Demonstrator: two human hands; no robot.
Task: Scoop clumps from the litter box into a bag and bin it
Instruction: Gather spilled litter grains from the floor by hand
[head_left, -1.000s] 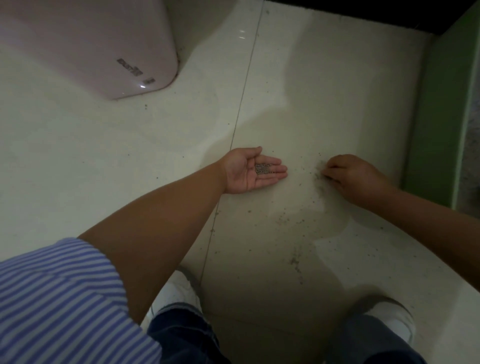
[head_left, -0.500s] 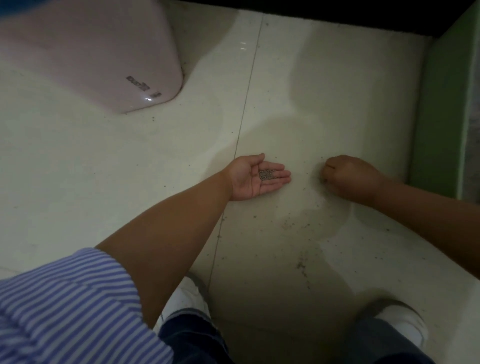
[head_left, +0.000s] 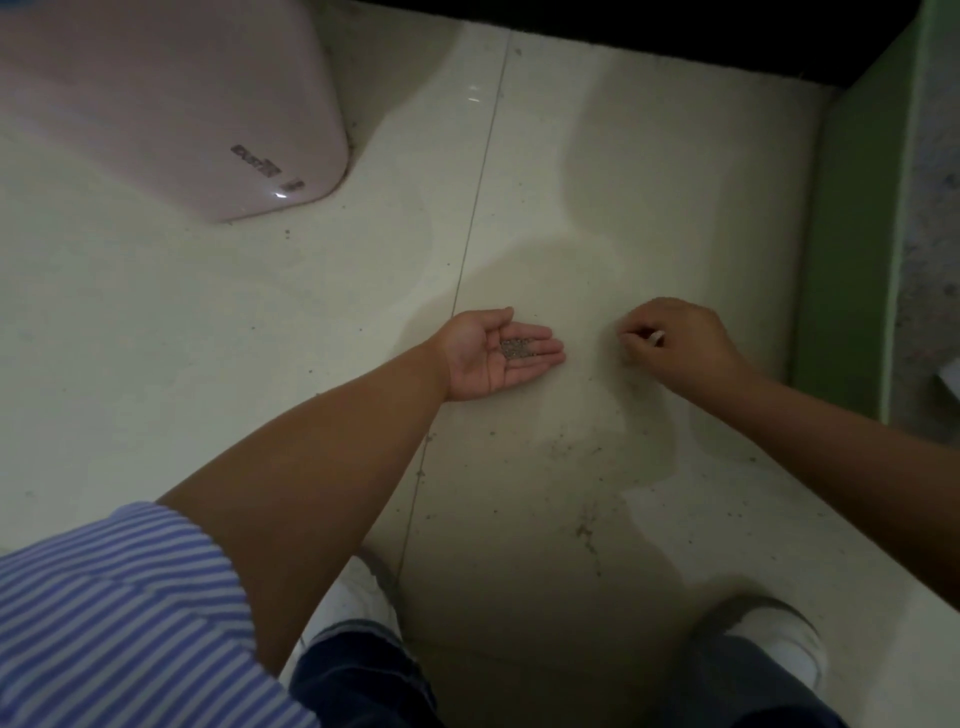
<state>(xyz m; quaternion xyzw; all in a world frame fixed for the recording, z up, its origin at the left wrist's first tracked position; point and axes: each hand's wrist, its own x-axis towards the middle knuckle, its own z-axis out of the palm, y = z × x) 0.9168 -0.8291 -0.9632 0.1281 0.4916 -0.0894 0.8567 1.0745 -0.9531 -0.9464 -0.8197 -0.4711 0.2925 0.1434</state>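
Observation:
My left hand (head_left: 501, 353) lies palm up on the pale floor tile with its fingers straight. A small heap of grey litter grains (head_left: 517, 347) rests on its palm. My right hand (head_left: 675, 343) is a short way to the right, knuckles up and fingers curled. Its fingertips pinch together at the floor on loose litter grains. More scattered grains (head_left: 584, 530) dot the tile between my hands and my feet. The pink litter box (head_left: 171, 109) stands at the top left, only its rounded corner in view. No bag or scoop shows.
A green wall edge (head_left: 852, 234) runs down the right side, close to my right hand. My two white shoes (head_left: 779, 644) stand at the bottom. A dark gap lies along the top edge.
My right hand has lifted a little and its fingertips have drawn into a pinch. My left hand stays palm up with the grains. The view has shifted slightly downward.

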